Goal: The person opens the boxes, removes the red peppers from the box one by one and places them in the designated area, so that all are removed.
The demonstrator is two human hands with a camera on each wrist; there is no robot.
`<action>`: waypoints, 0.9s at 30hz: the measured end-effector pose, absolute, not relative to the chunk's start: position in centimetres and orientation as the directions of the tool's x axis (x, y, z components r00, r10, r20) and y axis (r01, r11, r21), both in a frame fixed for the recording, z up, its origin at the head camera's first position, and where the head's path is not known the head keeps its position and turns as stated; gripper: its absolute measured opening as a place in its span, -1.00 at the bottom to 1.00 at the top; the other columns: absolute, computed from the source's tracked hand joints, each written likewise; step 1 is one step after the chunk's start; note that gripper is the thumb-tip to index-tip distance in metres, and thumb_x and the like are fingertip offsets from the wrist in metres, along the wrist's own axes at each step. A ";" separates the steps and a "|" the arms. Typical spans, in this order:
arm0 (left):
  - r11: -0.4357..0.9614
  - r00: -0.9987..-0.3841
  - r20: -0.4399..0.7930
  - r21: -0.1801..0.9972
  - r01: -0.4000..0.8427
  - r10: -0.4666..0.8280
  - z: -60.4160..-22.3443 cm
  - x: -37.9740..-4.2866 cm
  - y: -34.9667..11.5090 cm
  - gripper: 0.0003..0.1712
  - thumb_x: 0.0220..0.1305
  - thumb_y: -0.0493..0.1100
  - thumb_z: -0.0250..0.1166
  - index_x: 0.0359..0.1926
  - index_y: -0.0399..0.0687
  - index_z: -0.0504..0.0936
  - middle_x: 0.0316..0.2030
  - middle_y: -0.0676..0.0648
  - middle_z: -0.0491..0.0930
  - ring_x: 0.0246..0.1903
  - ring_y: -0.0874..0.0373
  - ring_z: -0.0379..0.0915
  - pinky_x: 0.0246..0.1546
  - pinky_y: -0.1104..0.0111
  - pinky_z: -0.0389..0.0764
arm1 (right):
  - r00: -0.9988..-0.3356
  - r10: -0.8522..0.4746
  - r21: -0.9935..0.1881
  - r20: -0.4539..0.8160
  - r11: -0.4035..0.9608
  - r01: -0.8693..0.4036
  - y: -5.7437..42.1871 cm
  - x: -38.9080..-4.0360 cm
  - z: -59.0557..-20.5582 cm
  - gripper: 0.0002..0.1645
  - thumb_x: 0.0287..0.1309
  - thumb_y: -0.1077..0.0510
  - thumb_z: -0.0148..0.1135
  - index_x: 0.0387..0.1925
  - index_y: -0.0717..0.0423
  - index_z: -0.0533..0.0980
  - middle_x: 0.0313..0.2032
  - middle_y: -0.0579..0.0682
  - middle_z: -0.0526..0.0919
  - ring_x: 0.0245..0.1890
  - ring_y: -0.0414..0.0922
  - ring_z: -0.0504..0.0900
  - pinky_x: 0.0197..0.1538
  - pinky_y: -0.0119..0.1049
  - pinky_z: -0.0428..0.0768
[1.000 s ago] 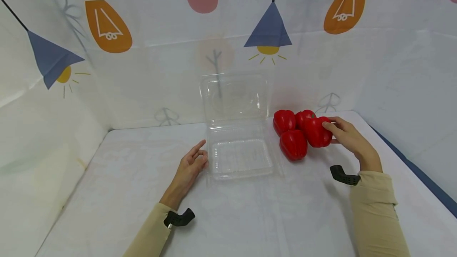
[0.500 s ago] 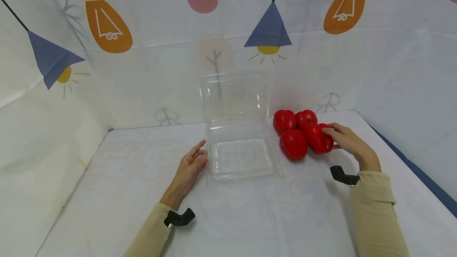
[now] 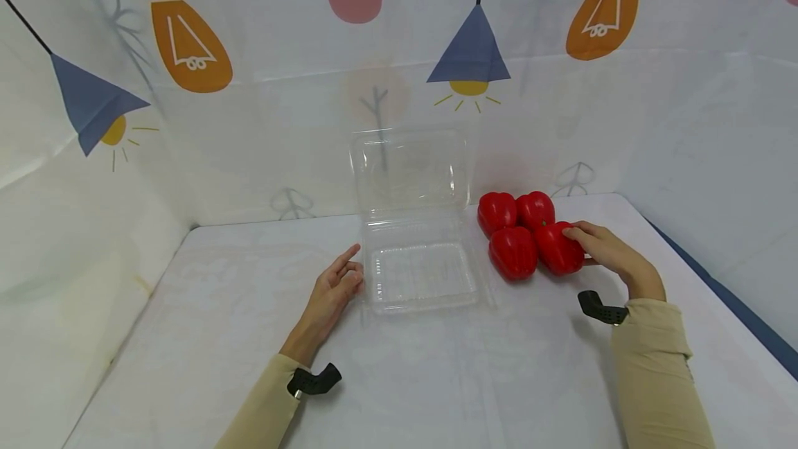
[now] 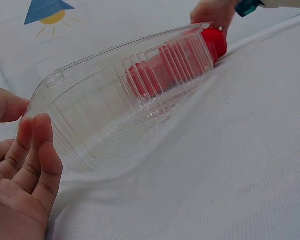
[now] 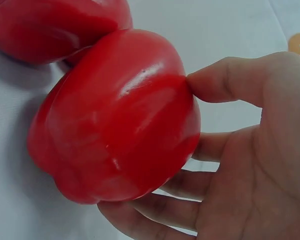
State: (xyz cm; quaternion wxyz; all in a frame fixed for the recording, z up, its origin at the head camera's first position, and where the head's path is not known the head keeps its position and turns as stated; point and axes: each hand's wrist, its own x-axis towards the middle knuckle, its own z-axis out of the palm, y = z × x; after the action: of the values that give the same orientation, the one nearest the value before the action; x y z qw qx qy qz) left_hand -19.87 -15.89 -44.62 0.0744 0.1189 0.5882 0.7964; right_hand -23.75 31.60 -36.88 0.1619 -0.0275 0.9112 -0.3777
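My right hand grips a red bell pepper at the front right of a cluster. In the right wrist view, the thumb presses one side of this pepper, while the other fingers curl along its opposite side. The other red peppers sit close by on the table. A clear plastic clamshell container stands at mid-table, its lid raised. At the container's left rim, my left hand has relaxed, slightly bent fingers; its fingertips touch or nearly touch the rim.
A white cloth covers the table. Behind it hangs a pale printed backdrop, and the raised lid stands near it. The table's right edge runs beyond my right hand.
My right hand has lowered its pepper and brought it slightly nearer the front, beside the other peppers. My left hand and the container have stayed in place.
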 end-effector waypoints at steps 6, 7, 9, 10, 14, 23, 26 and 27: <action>-0.301 -0.958 0.103 0.953 0.019 0.267 -44.4 -19.8 -15.9 -0.31 0.34 -0.38 0.03 0.44 -0.19 0.03 -0.22 0.05 0.38 -0.36 0.35 0.39 -0.30 0.58 0.48 | -0.944 -0.179 -0.699 -0.277 0.712 0.070 31.5 -23.6 -36.9 -0.18 0.41 -0.17 -0.31 0.34 0.44 -0.01 0.23 0.43 0.21 0.16 0.31 0.28 0.08 0.04 0.55; -0.301 -0.958 0.101 0.954 0.017 0.267 -44.4 -19.8 -15.9 -0.31 0.34 -0.38 0.03 0.44 -0.19 0.03 -0.22 0.04 0.38 -0.36 0.35 0.39 -0.30 0.58 0.48 | -0.944 -0.178 -0.700 -0.278 0.710 0.072 31.5 -23.6 -36.9 -0.18 0.41 -0.18 -0.31 0.34 0.45 -0.01 0.23 0.43 0.21 0.16 0.31 0.28 0.08 0.05 0.55; -0.297 -0.959 0.098 0.955 0.016 0.265 -44.4 -19.8 -15.9 -0.31 0.34 -0.38 0.03 0.44 -0.18 0.04 -0.22 0.04 0.38 -0.36 0.35 0.39 -0.30 0.58 0.48 | -0.945 -0.176 -0.701 -0.277 0.709 0.073 31.5 -23.7 -37.0 -0.17 0.41 -0.18 -0.33 0.34 0.45 -0.01 0.23 0.43 0.21 0.16 0.30 0.28 0.09 0.05 0.54; -0.297 -0.959 0.099 0.955 0.016 0.266 -44.4 -19.8 -15.9 -0.31 0.34 -0.38 0.03 0.44 -0.18 0.03 -0.22 0.04 0.38 -0.36 0.35 0.39 -0.30 0.58 0.48 | -0.945 -0.175 -0.701 -0.277 0.709 0.074 31.5 -23.7 -37.0 -0.17 0.41 -0.18 -0.34 0.35 0.45 -0.02 0.23 0.43 0.21 0.16 0.30 0.28 0.09 0.06 0.53; -0.296 -0.959 0.099 0.955 0.017 0.265 -44.4 -19.8 -15.9 -0.32 0.34 -0.38 0.02 0.44 -0.17 0.04 -0.23 0.05 0.39 -0.36 0.35 0.39 -0.31 0.58 0.48 | -0.943 -0.171 -0.703 -0.287 0.706 0.086 31.5 -23.8 -37.2 -0.14 0.41 -0.21 -0.37 0.36 0.45 -0.05 0.25 0.44 0.17 0.18 0.31 0.25 0.12 0.09 0.50; -0.298 -0.959 0.097 0.954 0.014 0.266 -44.5 -19.8 -15.9 -0.33 0.35 -0.37 0.01 0.44 -0.15 0.04 -0.24 0.06 0.40 -0.37 0.34 0.39 -0.31 0.57 0.48 | -0.935 -0.168 -0.710 -0.314 0.695 0.113 31.3 -23.7 -37.2 -0.08 0.40 -0.26 -0.38 0.38 0.45 -0.13 0.28 0.45 0.09 0.20 0.34 0.19 0.14 0.12 0.47; -0.300 -0.958 0.102 0.954 0.019 0.267 -44.5 -19.8 -15.9 -0.32 0.35 -0.36 0.03 0.44 -0.16 0.04 -0.23 0.05 0.39 -0.37 0.33 0.39 -0.31 0.56 0.48 | -0.935 -0.169 -0.712 -0.313 0.693 0.113 31.2 -23.7 -37.3 -0.08 0.40 -0.26 -0.37 0.38 0.44 -0.13 0.27 0.45 0.10 0.20 0.34 0.19 0.14 0.11 0.48; -0.299 -0.958 0.104 0.954 0.020 0.268 -44.5 -19.8 -15.9 -0.32 0.35 -0.36 0.03 0.44 -0.16 0.03 -0.23 0.05 0.40 -0.37 0.33 0.39 -0.31 0.56 0.48 | -0.934 -0.170 -0.712 -0.313 0.693 0.113 31.3 -23.7 -37.4 -0.08 0.40 -0.26 -0.37 0.38 0.44 -0.13 0.27 0.45 0.10 0.20 0.34 0.19 0.13 0.10 0.49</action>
State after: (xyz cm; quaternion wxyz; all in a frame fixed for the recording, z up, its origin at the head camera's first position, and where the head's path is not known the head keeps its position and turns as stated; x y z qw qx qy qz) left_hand -19.79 -15.93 -44.52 0.0779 0.1224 0.5867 0.7967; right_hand -23.74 31.27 -37.37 0.1806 -0.0158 0.9021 -0.3916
